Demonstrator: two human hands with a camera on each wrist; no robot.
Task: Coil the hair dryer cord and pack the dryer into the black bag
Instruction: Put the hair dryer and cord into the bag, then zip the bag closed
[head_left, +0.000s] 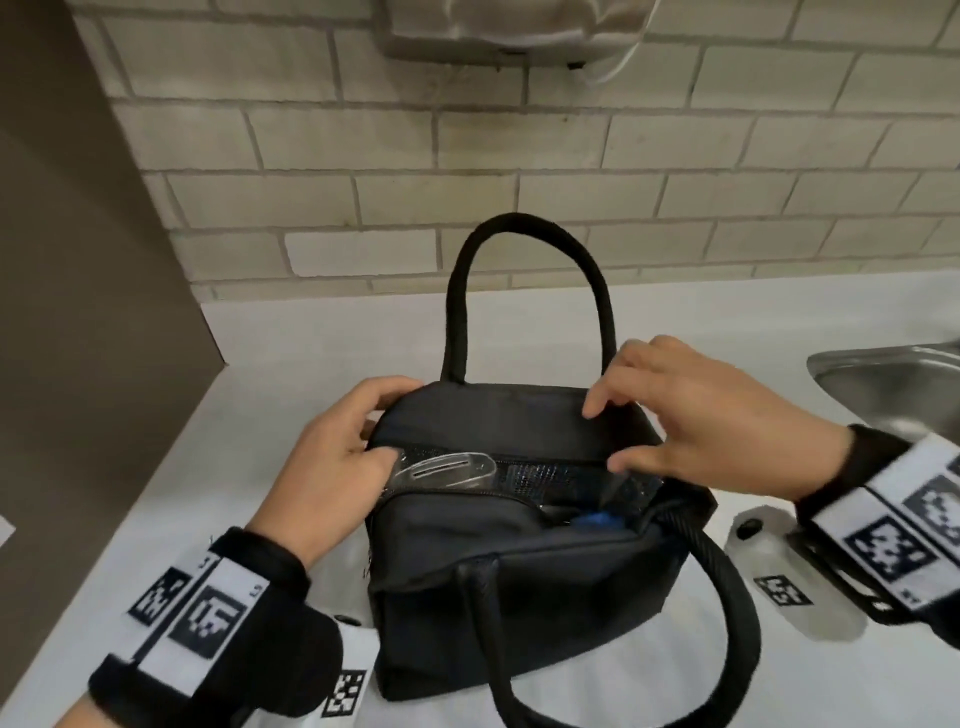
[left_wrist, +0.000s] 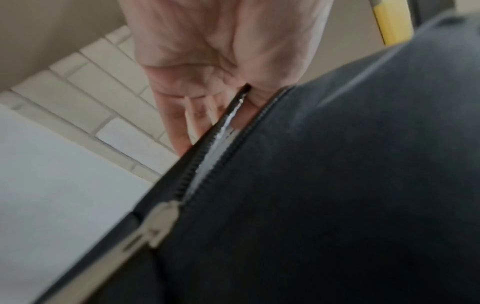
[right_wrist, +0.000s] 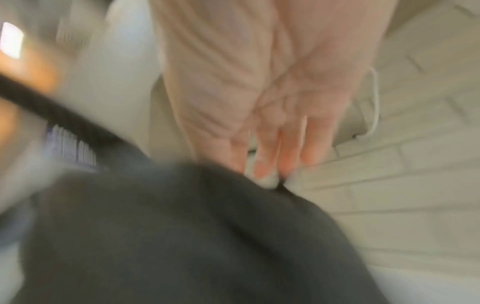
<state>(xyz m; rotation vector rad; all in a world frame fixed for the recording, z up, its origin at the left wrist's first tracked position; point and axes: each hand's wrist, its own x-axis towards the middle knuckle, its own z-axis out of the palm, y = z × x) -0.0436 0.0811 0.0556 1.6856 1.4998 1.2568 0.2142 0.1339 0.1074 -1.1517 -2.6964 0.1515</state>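
Black bag (head_left: 519, 571) upright on counter (head_left: 291, 338), zip part open. Left hand (head_left: 332, 447) grip pinching bag's far flap; right hand (head_left: 711, 415) grip wide, fingertips on flap.

A bag (head_left: 519, 582) is sitting on a counter (head_left: 311, 343) before a tiled wall (head_left: 519, 156), a sink (head_left: 893, 379) lying to its right. The left hand (head_left: 332, 441) and right hand (head_left: 711, 415) are flanking its top opening, a dryer (head_left: 447, 470) lying inside.

Upright black bag (head_left: 519, 571), zip part-open
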